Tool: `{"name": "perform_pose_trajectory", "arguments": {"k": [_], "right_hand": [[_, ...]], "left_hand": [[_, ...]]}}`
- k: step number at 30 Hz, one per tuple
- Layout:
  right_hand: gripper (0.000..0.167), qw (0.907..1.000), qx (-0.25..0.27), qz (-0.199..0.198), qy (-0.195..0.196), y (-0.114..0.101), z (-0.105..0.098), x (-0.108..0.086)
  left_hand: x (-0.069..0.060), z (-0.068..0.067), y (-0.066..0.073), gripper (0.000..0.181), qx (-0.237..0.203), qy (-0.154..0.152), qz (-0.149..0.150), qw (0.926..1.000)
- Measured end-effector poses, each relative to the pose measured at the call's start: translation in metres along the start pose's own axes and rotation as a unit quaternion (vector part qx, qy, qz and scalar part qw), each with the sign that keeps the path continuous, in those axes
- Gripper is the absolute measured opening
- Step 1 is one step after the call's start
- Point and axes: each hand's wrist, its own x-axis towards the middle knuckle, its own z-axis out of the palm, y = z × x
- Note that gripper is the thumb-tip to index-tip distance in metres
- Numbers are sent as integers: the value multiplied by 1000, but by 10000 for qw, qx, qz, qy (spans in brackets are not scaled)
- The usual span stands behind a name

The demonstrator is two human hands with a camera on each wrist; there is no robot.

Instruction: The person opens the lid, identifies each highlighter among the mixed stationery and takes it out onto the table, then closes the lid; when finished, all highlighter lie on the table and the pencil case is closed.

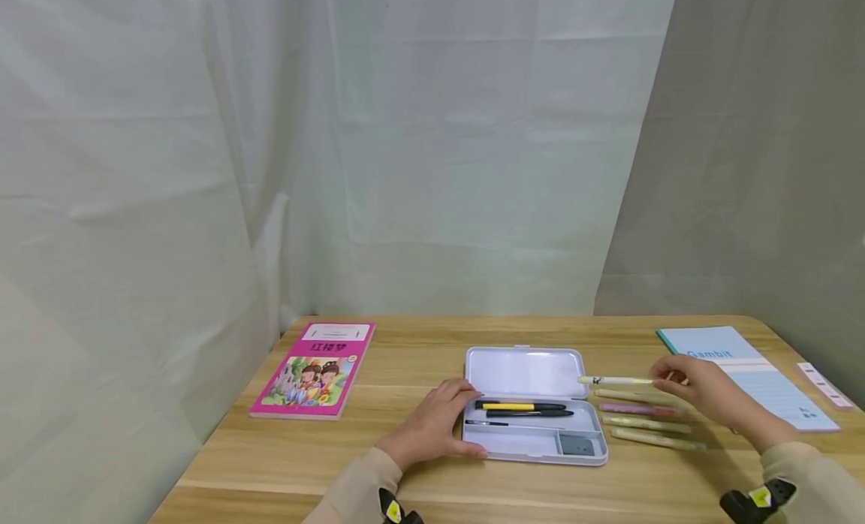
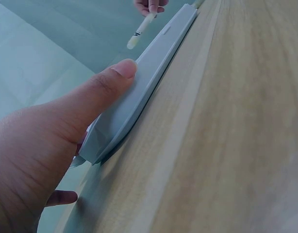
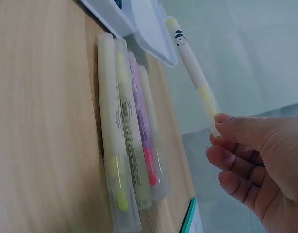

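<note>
An open white pencil case (image 1: 520, 450) lies on the table with its lid folded back. My left hand (image 1: 435, 425) grips its left end, the thumb along the front wall. In the case are a black and yellow pen (image 1: 519, 406), a black pen (image 1: 530, 414), a thin dark-ended stick (image 1: 488, 423) and a grey block (image 1: 577, 445) in the small compartment. My right hand (image 1: 703, 389) pinches a pale yellow highlighter (image 3: 190, 65) by one end, raised beside the lid. Below it several highlighters (image 3: 112, 97) lie side by side, one of them purple and pink (image 3: 141, 111).
A pink picture book (image 1: 314, 370) lies at the table's left. To the right, a light blue notebook (image 1: 764, 381) lies beyond my right hand, with a pale pink strip (image 1: 824, 385) beside it. Pale cloth (image 1: 459, 171) hangs behind the table.
</note>
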Motion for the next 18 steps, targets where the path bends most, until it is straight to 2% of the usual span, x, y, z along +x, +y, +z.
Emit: {"name": "perform_pose_trajectory", "arguments": {"k": [11, 18], "right_hand": [[6, 9993, -105, 359, 48, 21, -1, -5], [4, 9981, -122, 599, -107, 29, 2, -6]], "left_hand": [[0, 0, 0, 89, 9, -13, -9, 10000], [0, 0, 1, 90, 7, -31, -45, 10000]]}}
